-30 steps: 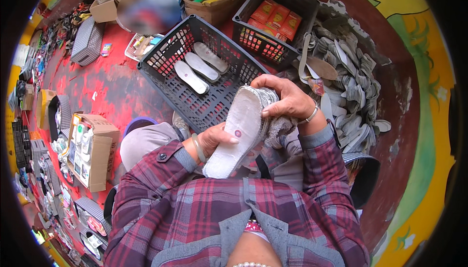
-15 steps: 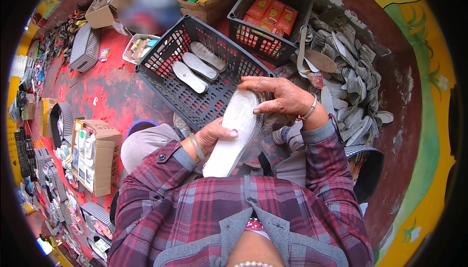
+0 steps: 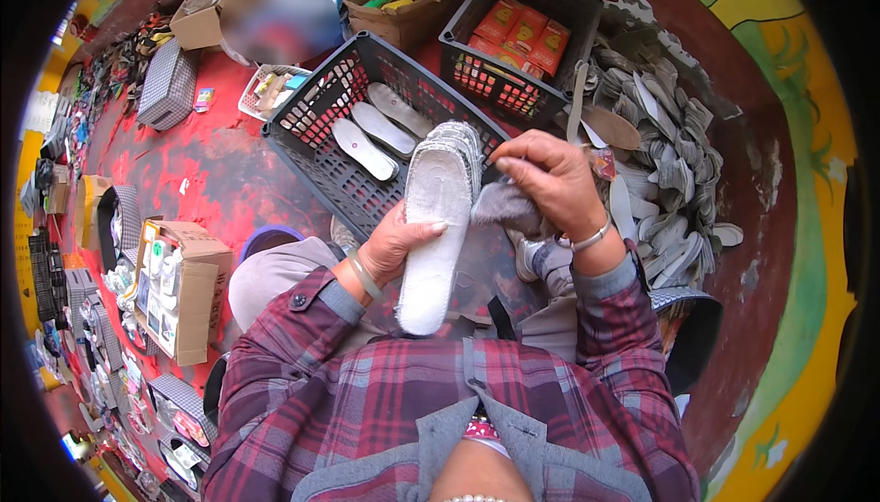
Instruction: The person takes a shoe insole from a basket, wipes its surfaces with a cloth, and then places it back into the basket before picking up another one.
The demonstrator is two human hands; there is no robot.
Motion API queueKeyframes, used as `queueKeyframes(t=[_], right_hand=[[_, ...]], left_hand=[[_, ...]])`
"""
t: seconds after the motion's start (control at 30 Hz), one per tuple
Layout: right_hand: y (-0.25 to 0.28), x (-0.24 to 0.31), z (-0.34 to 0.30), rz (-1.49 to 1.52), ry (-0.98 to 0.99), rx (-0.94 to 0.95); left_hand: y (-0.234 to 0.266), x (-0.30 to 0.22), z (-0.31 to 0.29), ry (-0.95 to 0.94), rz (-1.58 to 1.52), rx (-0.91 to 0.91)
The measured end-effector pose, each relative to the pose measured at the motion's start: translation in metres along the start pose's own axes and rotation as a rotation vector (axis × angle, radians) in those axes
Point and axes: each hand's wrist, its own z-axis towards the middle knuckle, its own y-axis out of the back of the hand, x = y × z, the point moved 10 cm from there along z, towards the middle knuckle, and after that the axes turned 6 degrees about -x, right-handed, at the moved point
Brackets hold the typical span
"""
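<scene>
A stack of several white insoles [image 3: 435, 227] with rough, frayed edges stands upright in my left hand [image 3: 399, 245]. The left thumb lies across the top insole's face, and the other fingers are hidden behind the stack. Just right of the stack's upper end, my right hand [image 3: 555, 181] is closed, thumb and fingertips pinched together; what lies between them is too small to make out. A soft grey piece [image 3: 509, 207] shows between the right hand and the stack. Beyond them, a black plastic crate [image 3: 367, 192] holds three white insoles [image 3: 367, 149] lying side by side.
At the back right stands a second black crate [image 3: 509, 89] with red-orange boxes [image 3: 527, 33]. A large heap of grey insoles [image 3: 665, 154] lies along the right wall. A white basket [image 3: 252, 99] and a gingham box [image 3: 168, 89] are back left; an open carton [image 3: 188, 291] is nearer left.
My right hand has left the top end of the insoles and moved right, its fingers now pinched. The stack has turned more upright, its layers fanned at the top.
</scene>
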Motion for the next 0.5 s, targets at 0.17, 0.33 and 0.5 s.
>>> queueKeyframes(t=[0.17,0.33,0.5], right_hand=[[-0.018,0.014,-0.005,-0.125,0.032,0.002],[-0.019,0.01,-0.004,-0.156,0.017,0.013],[-0.022,-0.003,-0.007,-0.098,0.022,0.02]], left_hand=[[-0.014,-0.029,-0.003,-0.242,0.188,0.035],[-0.022,-0.032,-0.005,-0.336,0.271,0.094],[-0.012,-0.026,0.002,-0.41,0.438,0.081]])
